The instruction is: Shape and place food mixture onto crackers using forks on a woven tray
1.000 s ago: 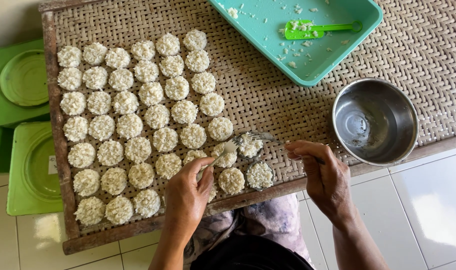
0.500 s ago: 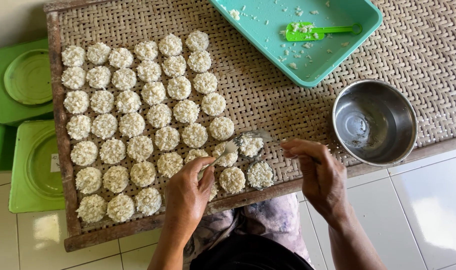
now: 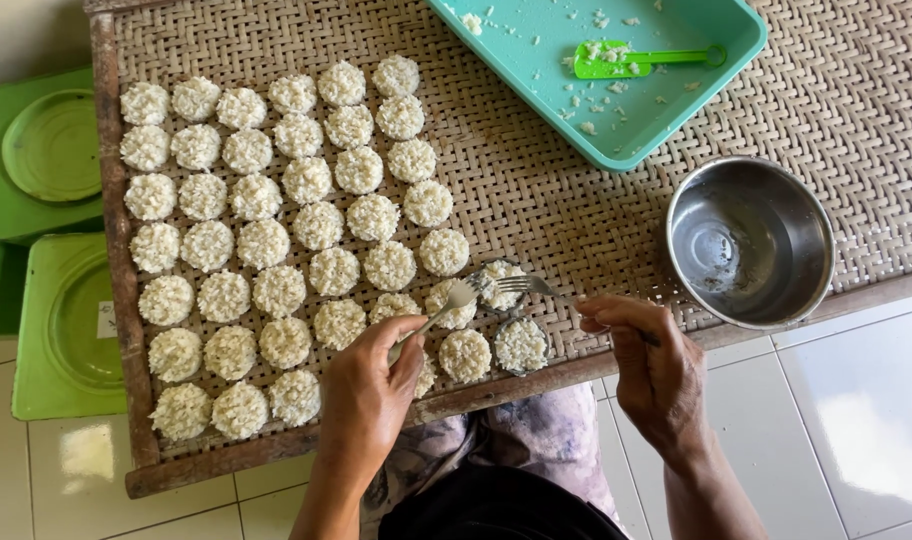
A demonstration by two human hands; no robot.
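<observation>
Both utensils lifted slightly: left hand (image 3: 368,385) grips spoon (image 3: 454,299), right hand (image 3: 653,367) grips fork (image 3: 528,286).

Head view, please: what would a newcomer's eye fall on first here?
Rows of round white rice cakes fill the left of a woven mat. At its near edge the left hand holds a spoon and the right hand a fork over one cake. A steel bowl sits to the right.
</observation>
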